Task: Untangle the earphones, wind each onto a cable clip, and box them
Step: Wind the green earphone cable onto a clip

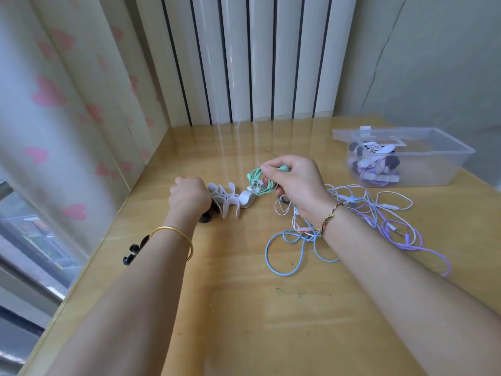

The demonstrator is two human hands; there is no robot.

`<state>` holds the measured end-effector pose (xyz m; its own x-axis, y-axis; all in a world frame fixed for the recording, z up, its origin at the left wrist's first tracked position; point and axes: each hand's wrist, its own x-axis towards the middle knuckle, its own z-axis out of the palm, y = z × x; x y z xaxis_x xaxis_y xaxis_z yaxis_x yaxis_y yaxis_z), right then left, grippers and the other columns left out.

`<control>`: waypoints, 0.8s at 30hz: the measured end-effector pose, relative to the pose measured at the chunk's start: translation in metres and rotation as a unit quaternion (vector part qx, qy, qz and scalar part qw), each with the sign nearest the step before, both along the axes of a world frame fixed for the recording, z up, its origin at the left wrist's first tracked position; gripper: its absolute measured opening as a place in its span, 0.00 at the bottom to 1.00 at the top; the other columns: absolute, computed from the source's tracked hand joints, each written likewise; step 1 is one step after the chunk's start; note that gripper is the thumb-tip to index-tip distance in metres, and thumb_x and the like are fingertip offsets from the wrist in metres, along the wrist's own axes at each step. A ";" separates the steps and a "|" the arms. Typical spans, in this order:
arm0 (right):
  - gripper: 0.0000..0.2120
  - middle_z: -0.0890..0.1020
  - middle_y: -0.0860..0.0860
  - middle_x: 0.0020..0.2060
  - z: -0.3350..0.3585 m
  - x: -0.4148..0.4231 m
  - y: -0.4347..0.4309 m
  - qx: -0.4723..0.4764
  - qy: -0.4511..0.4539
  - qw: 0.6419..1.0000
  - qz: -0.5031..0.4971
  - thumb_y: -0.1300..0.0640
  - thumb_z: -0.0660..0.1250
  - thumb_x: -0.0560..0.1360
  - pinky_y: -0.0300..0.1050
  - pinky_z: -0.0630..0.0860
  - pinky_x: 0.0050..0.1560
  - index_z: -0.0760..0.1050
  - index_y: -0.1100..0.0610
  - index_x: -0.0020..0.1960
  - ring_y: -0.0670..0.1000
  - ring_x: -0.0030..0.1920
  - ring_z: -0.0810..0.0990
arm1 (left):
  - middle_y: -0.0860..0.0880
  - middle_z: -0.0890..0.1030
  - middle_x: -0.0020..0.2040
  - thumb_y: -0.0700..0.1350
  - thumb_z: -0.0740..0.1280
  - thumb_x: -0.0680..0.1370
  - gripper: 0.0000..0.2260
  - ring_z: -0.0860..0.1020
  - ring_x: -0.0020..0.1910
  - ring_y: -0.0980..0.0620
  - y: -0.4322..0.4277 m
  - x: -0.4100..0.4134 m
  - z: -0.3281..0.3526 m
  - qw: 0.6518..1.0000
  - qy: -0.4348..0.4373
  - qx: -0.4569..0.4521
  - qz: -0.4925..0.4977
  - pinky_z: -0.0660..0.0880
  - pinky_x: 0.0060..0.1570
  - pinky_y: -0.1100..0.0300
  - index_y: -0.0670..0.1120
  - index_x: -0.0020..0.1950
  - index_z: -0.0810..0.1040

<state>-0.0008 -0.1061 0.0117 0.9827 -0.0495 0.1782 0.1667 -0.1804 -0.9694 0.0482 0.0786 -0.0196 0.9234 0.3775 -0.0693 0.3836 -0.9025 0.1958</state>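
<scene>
right hand [295,185] pinched the coiled green earphones [256,180].
cord looked light, springy: hold across the loops. left hand [189,196] at cable clips [229,200], grip unclear.

The earphones [257,183] are mint green, the cable clips [230,200] white. The loose cables [360,210] are pale blue, lilac and white. The box [439,169] is clear, with white, lilac and dark pieces inside. My bangle [173,233] is gold; my bracelet [329,217] is braided black and yellow. The desk [244,308] is honey-yellow woodgrain, the curtain [54,104] cream with pink hearts.
</scene>
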 end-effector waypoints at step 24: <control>0.05 0.80 0.51 0.31 0.032 -0.036 -0.110 0.312 0.017 0.949 0.039 0.65 0.64 0.75 0.34 0.68 0.24 0.77 0.60 0.42 0.46 0.31 0.76 | 0.45 0.77 0.36 0.30 0.67 0.73 0.18 0.74 0.28 0.50 -0.144 -0.075 0.043 0.774 -0.179 -0.554 -0.250 0.73 0.27 0.63 0.44 0.60 0.77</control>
<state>-0.0365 -0.2165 0.0440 0.9924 -0.0613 0.1067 0.1228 0.4418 -0.8886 -0.0271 -0.0650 0.0231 0.9697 -0.1405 0.1997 -0.2173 -0.1234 0.9683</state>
